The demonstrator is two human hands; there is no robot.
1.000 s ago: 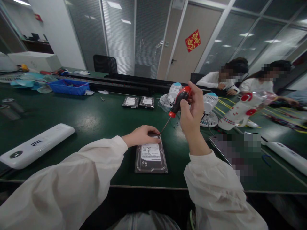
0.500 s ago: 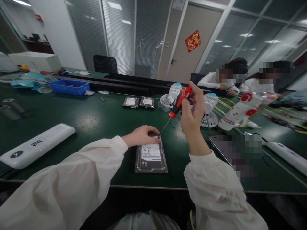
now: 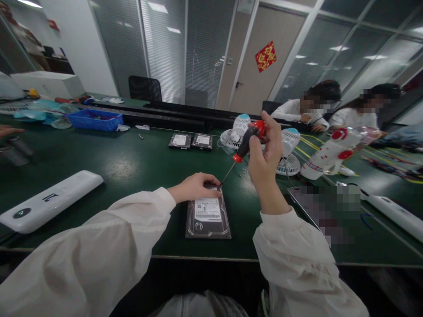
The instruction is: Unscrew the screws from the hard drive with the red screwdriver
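A silver hard drive (image 3: 208, 218) with a white label lies flat on the green table (image 3: 139, 163) near its front edge. My left hand (image 3: 194, 187) rests on the drive's far end, fingers curled down over it. My right hand (image 3: 266, 152) is closed round the red and black handle of a screwdriver (image 3: 243, 146). The tool slants down to the left, and its tip meets the drive's far right corner next to my left fingertips.
Two more hard drives (image 3: 191, 141) lie further back. Small white fans (image 3: 287, 152) and a white and red plastic toy (image 3: 330, 152) stand to the right. A long white device (image 3: 46, 200) lies at the left. Two people sit at the far right; another person's hand (image 3: 8, 130) shows at the left edge.
My fingers have shifted slightly on the screwdriver handle, which has turned a little. Another person's hand has come into view at the left edge. The drive has not moved.
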